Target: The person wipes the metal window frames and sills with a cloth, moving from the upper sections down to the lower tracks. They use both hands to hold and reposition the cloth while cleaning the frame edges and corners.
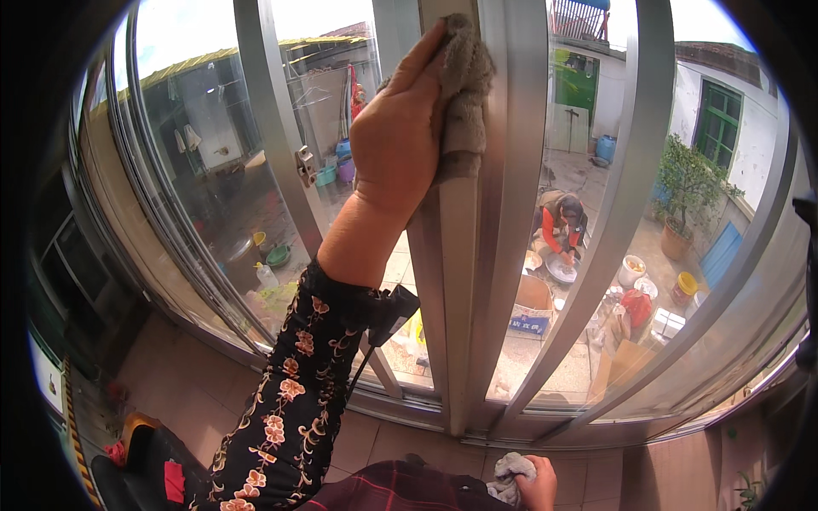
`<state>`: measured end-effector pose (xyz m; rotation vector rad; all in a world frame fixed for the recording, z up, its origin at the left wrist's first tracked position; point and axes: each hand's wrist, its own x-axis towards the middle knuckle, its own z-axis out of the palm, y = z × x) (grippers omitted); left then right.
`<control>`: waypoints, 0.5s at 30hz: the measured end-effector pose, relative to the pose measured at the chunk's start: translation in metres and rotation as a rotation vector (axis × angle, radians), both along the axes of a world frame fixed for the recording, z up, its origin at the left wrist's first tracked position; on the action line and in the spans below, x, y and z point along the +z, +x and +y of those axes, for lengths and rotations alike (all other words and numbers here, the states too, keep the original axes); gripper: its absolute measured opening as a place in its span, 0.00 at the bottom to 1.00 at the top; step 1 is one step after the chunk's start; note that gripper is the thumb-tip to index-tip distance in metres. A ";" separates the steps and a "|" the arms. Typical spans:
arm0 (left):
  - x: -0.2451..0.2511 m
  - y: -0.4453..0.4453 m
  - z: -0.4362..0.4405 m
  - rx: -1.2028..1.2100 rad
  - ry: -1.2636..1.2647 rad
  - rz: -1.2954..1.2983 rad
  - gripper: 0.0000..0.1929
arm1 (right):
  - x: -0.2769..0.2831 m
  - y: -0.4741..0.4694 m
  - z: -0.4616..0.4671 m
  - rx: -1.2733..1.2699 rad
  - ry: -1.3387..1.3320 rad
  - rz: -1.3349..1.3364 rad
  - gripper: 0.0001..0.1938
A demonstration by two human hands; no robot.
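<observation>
My left hand (399,137), reaching up in a black floral sleeve (281,396), grips a grey-brown cloth (470,89). The cloth lies pressed on the upper part of a pale vertical post (459,294) between aluminium-framed glass panels. A black device (393,313) is strapped at the left wrist. Low in the view, beside my dark plaid clothing (409,488), my right hand (540,482) holds a second, crumpled grey cloth (511,472). Part of that hand is cut off by the picture's lower edge.
A metal latch (306,165) sits on the frame left of my forearm. Behind me to the left stands a black chair (144,463). Through the glass, a person (562,220) bends over a metal basin (562,269), near a cardboard box (532,303) and a potted shrub (687,182).
</observation>
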<state>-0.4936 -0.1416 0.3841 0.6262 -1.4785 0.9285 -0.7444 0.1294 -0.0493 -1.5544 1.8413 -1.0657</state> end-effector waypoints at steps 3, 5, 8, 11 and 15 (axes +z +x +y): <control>0.028 0.000 -0.004 -0.016 0.106 0.040 0.13 | 0.001 -0.003 0.000 -0.028 0.033 -0.041 0.17; 0.021 -0.007 -0.006 -0.105 0.020 0.016 0.13 | 0.000 -0.005 0.000 -0.065 0.056 -0.052 0.18; -0.006 -0.005 -0.008 -0.196 0.038 -0.021 0.13 | -0.002 -0.006 0.001 -0.076 0.119 -0.094 0.18; -0.061 -0.003 -0.012 -0.216 0.038 -0.038 0.21 | -0.002 -0.005 -0.001 -0.053 0.102 -0.105 0.19; -0.145 0.007 -0.001 -0.002 0.121 -0.152 0.17 | 0.002 -0.001 -0.005 -0.014 0.097 -0.091 0.18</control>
